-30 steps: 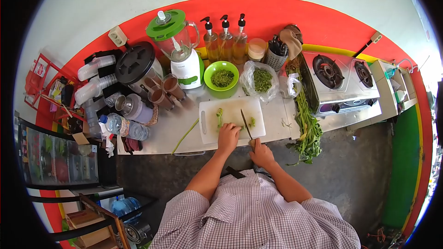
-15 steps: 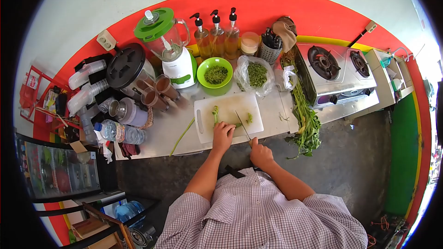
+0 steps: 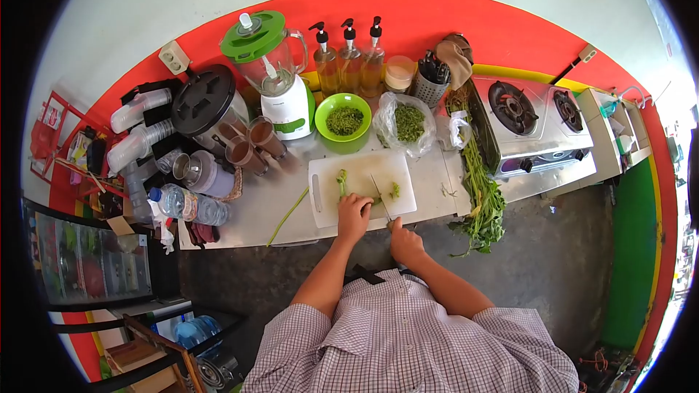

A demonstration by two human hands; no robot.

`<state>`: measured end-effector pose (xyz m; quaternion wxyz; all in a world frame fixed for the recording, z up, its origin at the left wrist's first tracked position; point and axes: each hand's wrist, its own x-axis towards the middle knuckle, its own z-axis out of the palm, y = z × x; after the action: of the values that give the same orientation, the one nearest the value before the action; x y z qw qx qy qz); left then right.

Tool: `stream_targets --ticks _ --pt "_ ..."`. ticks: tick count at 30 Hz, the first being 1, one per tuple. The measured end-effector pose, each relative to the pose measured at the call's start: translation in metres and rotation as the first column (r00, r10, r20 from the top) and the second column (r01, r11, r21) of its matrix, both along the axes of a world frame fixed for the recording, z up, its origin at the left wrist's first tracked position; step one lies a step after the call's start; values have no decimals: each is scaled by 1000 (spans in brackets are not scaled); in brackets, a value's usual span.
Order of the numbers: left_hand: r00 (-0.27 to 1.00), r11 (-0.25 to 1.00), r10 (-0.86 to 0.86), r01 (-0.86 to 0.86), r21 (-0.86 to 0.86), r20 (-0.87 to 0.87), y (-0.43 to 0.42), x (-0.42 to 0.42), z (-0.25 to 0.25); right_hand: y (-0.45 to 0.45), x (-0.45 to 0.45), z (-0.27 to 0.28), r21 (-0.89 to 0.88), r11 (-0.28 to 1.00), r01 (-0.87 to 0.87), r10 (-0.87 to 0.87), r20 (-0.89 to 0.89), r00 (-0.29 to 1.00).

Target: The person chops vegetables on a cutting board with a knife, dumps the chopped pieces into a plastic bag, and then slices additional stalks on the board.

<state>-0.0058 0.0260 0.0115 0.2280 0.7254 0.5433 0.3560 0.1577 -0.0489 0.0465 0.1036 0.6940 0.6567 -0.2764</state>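
On the white cutting board [image 3: 325,173], my left hand [image 3: 354,215] is closed on green stalks [image 3: 342,182], whose ends show beyond my fingers. My right hand [image 3: 406,241] grips the handle of a knife [image 3: 381,196], its blade pointing away over the board beside my left fingertips. A small pile of cut green pieces [image 3: 395,190] lies right of the blade. Behind the board are a green bowl [image 3: 344,144] of chopped greens and a clear plastic bag [image 3: 427,143] with more chopped greens. One long stalk [image 3: 287,216] rests on the counter left of the board.
Leafy stems [image 3: 482,211] hang over the counter edge near the gas stove [image 3: 535,138]. A blender [image 3: 287,109], pump bottles [image 3: 350,65] and a utensil holder [image 3: 428,90] stand behind. To the left are brown-filled glasses [image 3: 247,154] and a water bottle [image 3: 193,205].
The view has shifted slightly. My right hand and the knife have moved a little left, closer to my left hand. My left hand stays on the stalks.
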Motion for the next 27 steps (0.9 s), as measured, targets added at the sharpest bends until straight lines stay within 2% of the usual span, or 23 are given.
stream_targets --ticks 5,11,14,20,27 --pt "999 999 -29 29 -13 17 1 -2 -4 6 0 25 -12 1000 -5 5 -7 1000" --pt "1000 999 -17 17 -30 -10 0 -1 -2 4 1 0 -29 1000 12 -13 -27 1000" --pt "1000 1000 9 -9 -19 19 -1 3 1 12 2 26 -52 999 -3 1 -35 999" --pt "999 1000 10 -9 30 -36 -2 5 -4 5 -3 2 -30 1000 5 -5 4 1000" --pt "1000 999 2 -1 35 -27 -1 4 -6 4 -6 15 -27 1000 -10 10 15 1000"
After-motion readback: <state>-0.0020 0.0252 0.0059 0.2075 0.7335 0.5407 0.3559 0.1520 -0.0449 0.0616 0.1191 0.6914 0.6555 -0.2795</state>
